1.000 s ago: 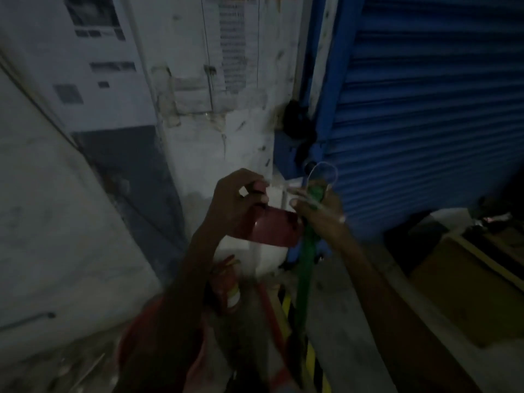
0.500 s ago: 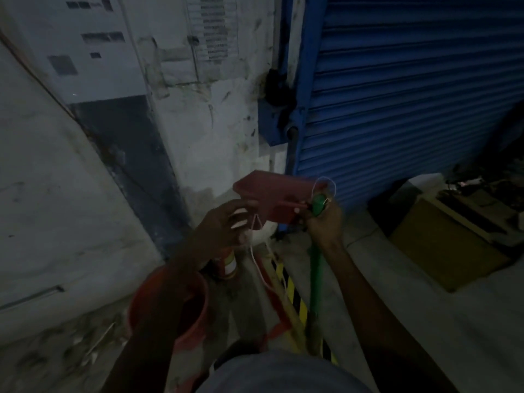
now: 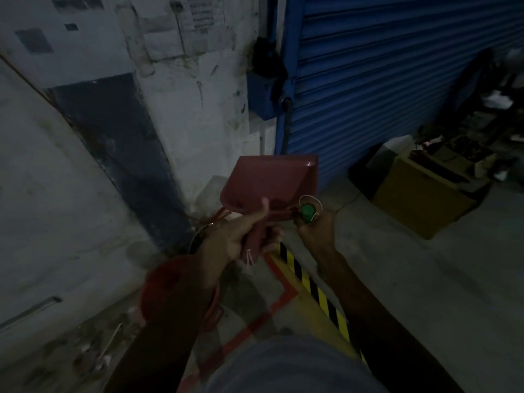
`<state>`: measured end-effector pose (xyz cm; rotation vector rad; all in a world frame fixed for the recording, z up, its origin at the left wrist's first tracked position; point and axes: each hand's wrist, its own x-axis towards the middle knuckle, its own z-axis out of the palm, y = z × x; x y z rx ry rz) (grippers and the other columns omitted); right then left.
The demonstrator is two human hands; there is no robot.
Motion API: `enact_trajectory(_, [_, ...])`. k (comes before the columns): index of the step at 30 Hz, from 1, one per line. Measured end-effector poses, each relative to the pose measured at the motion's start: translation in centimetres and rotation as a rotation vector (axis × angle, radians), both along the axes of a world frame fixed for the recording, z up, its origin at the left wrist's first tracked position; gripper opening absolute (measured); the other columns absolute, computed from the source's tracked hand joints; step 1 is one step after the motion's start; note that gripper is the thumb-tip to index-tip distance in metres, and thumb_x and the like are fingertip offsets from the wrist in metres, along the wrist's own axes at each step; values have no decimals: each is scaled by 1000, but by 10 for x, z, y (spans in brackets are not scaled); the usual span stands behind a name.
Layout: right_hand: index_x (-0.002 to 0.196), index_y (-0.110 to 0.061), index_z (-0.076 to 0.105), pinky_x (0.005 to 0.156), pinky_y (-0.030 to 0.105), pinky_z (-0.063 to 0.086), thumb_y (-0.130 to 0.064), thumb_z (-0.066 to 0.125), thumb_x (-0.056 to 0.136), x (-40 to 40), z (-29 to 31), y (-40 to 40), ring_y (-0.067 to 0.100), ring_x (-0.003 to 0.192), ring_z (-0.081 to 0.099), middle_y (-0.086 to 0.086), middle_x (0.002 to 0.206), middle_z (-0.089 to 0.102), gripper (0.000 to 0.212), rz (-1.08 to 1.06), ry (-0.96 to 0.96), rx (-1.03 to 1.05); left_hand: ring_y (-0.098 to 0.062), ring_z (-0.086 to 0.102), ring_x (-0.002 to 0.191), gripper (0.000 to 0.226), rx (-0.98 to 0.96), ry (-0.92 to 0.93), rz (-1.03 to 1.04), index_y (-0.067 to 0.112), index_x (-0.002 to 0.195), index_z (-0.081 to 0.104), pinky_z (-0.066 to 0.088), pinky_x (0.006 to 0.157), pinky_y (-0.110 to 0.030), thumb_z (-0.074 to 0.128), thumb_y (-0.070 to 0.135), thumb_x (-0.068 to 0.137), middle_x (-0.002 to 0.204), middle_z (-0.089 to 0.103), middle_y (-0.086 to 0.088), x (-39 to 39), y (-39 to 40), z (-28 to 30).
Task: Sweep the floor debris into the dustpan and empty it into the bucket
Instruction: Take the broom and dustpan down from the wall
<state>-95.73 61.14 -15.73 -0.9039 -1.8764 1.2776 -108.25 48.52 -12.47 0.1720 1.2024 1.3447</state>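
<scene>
Between the hands, the left [image 3: 243,236] grips the red dustpan [image 3: 272,185].

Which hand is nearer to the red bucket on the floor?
Left. The left hand, gripping the dustpan handle, is just above and beyond the bucket; the right hand, holding the green broom handle, is farther right.

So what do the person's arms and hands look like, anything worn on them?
Both forearms are bare to the bottom edge of the picture: no sleeves, gloves or watch visible. The left hand and right hand show no rings, though the light is dim. A grey-blue garment covers the torso.
</scene>
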Motion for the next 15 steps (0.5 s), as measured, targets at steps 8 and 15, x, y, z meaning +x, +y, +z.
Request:
enact_trajectory(8, [102, -20, 66, 80, 12, 50, -21, 70, 74, 7, 3, -80, -13, 90, 61, -9, 99, 68, 29, -128, 101, 209, -3, 27, 33, 34, -3, 112, -83, 12, 76, 53, 25, 35, -18, 61, 38, 97, 46, 36, 8, -8, -49, -26])
enact_trajectory(15, [85, -30, 59, 79, 29, 52, 3, 79, 78, 40, -3, -110, 10, 91, 68, 8, 96, 71, 39, -435, 96, 207, -4, 29, 36, 36, -27, 97, -108, 18, 71, 55, 25, 37, -19, 68, 46, 90, 49, 37, 7, 3, -66, -58])
